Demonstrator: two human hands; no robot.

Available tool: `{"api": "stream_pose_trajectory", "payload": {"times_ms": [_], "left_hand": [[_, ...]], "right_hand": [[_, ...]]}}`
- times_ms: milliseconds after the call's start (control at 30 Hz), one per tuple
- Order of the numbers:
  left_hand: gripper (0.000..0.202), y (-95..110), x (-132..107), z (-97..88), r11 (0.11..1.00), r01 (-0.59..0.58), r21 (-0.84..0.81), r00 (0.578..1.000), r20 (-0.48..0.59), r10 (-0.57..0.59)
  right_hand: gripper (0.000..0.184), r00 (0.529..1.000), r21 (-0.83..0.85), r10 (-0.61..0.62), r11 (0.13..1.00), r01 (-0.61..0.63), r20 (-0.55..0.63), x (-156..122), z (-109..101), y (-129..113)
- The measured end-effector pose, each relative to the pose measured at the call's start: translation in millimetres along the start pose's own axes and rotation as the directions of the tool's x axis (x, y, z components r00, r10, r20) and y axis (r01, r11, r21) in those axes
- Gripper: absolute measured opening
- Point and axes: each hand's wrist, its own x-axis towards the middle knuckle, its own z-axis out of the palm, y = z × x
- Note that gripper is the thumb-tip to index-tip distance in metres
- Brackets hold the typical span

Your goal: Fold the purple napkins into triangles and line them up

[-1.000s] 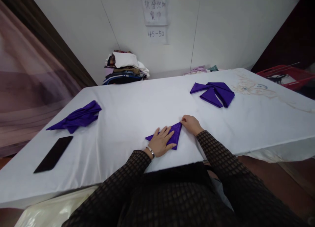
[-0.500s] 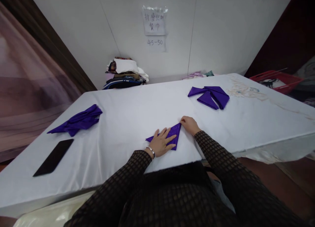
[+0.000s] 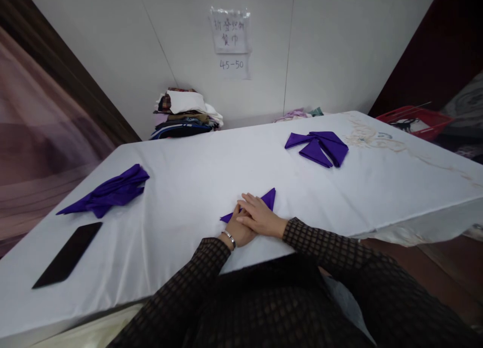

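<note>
A folded purple napkin (image 3: 269,199) lies on the white tablecloth in front of me. Its pointed corners stick out to the left and right from beneath my hands. My left hand (image 3: 238,232), with a bracelet at the wrist, rests flat on it. Most of the left fingers are covered. Across them lies my right hand (image 3: 261,217), palm down with its fingers stretched out. The middle of the napkin is hidden under both hands.
Folded purple napkins (image 3: 327,147) lie at the back right. At the left are a loose purple napkin heap (image 3: 109,191) and a dark flat rectangle (image 3: 68,255). Stacked clothes (image 3: 186,114) stand by the wall; a red basket (image 3: 433,129) is far right.
My right hand has let go of the napkin's right corner and moved left onto my left hand. The view has shifted slightly.
</note>
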Motion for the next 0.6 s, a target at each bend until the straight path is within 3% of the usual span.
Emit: {"api": "stream_pose_trajectory", "payload": {"times_ms": [133, 600], "left_hand": [[0.053, -1, -1, -3.8, 0.998, 0.026, -0.063, 1.0, -0.011, -0.026], [0.053, -1, -2, -6.8, 0.993, 0.028, -0.116, 1.0, 0.012, -0.027]], "right_hand": [[0.065, 0.988, -0.041, 0.154, 0.987, -0.154, -0.001, 3, -3, 21], [0.066, 0.955, -0.39, 0.295, 0.884, -0.26, 0.034, 20, -39, 96]]}}
